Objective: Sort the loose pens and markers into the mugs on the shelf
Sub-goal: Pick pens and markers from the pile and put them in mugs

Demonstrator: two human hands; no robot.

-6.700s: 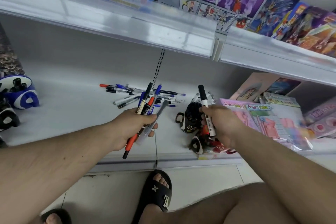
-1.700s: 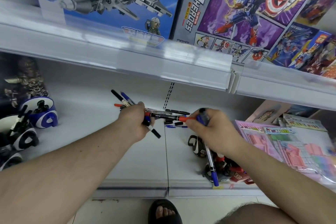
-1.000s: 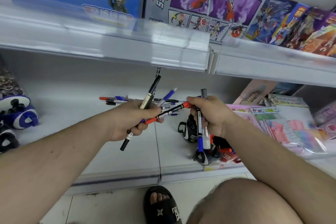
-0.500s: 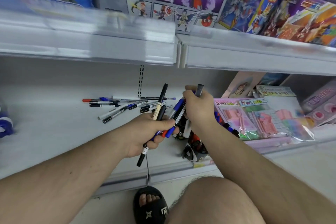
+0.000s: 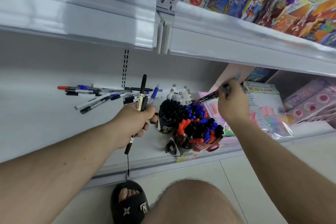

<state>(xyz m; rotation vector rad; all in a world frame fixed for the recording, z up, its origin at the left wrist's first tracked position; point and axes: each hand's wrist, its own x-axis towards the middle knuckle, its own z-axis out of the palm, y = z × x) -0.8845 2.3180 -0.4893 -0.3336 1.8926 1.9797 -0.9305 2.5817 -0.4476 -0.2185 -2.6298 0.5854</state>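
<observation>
Step in hand: depositing. Right hand (image 5: 233, 102) pinches a red-and-black marker (image 5: 209, 97) above the crowded mugs (image 5: 189, 125) at the shelf's (image 5: 36, 123) front edge. Left hand (image 5: 135, 123) grips black markers (image 5: 141, 99). Next: find a gap, lower tip-first.

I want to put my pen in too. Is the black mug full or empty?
Full: the black mug is packed with black pen caps right across its top.
</observation>
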